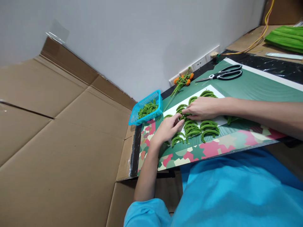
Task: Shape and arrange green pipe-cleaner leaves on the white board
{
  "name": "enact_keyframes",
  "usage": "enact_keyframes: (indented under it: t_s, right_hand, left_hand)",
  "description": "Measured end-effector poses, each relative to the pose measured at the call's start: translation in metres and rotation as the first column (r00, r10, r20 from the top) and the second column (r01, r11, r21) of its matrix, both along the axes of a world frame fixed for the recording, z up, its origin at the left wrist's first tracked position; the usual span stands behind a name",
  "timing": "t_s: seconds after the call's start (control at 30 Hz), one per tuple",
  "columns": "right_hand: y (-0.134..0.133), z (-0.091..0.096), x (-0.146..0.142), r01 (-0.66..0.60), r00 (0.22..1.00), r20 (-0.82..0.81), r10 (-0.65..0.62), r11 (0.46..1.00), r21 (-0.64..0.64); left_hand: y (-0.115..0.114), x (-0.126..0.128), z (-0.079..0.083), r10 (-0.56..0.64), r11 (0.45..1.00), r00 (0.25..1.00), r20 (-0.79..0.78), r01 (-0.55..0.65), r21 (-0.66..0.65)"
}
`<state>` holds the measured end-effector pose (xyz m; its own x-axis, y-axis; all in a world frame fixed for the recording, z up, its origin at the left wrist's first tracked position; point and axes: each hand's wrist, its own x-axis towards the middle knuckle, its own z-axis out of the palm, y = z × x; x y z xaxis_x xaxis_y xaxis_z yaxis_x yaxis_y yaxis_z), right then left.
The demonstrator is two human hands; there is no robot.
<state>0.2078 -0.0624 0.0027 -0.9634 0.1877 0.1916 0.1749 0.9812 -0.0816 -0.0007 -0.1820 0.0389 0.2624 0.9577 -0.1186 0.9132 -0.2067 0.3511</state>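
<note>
Curved green pipe cleaner pieces (209, 126) lie in rows on a white sheet (220, 121) and beyond its near edge. My left hand (167, 127) is at the left part of the sheet, its thumb and fingers closing around a green piece among the others. From the right, my right hand (202, 107) reaches over the rows, fingertips pinched on green pieces close to the left fingertips. Exactly which piece each hand grips is partly hidden by the fingers. More arcs (178, 138) lie just below my left hand.
A blue plastic basket (133, 114) of short green pieces stands at the left. Behind the sheet lie orange-and-green pipe cleaner flowers (183, 80) and black-handled scissors (221, 75) on a green mat (251, 94). A green bundle (285, 38) is far right. Cardboard (59, 151) walls the left side.
</note>
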Motion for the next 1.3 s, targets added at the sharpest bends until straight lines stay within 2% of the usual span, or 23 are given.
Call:
enact_keyframes:
  t_s: [0.53,1.3]
  right_hand:
    - [-0.0005,0.0021,0.0007,0.015,1.000,-0.009,-0.015,1.000,-0.021]
    - [-0.0004,-0.0028,-0.0025,0.018,1.000,-0.014,-0.018,0.999,0.037]
  left_hand:
    - [0.0008,-0.0017,0.0000,-0.013,1.000,1.000,0.011,0.013,-0.004]
    - [0.0041,-0.0053,-0.0055,0.005,1.000,0.999,0.053,-0.006,0.008]
